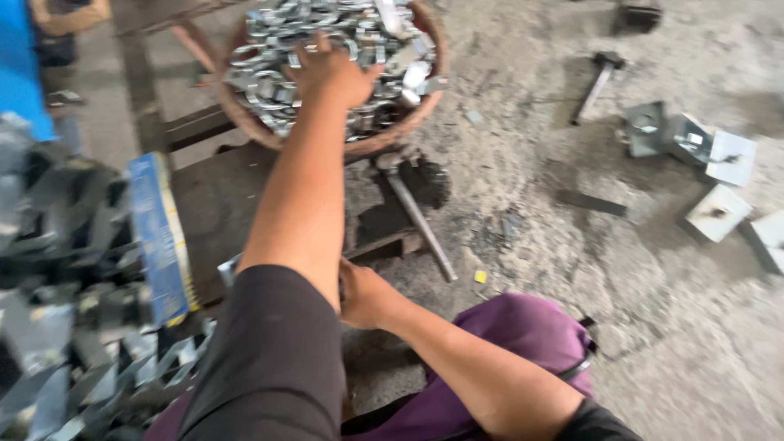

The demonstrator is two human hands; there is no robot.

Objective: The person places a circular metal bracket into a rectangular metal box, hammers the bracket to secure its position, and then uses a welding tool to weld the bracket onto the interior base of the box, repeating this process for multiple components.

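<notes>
metal clips [269, 37] in basin [433, 49], hammer [594, 82] right of it

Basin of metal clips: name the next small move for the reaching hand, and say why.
Probably close the fingers on a few clips and lift. The left hand lies spread, palm down, on the clips heaped in the basin; nothing looks gripped yet. The right hand rests near the body.

Shiny silvery metal clips [269, 33] fill a rusty, dull metal basin [390, 135]; rough, dusty grey concrete floor [678, 327]; matt purple cloth trousers [523, 327].
</notes>
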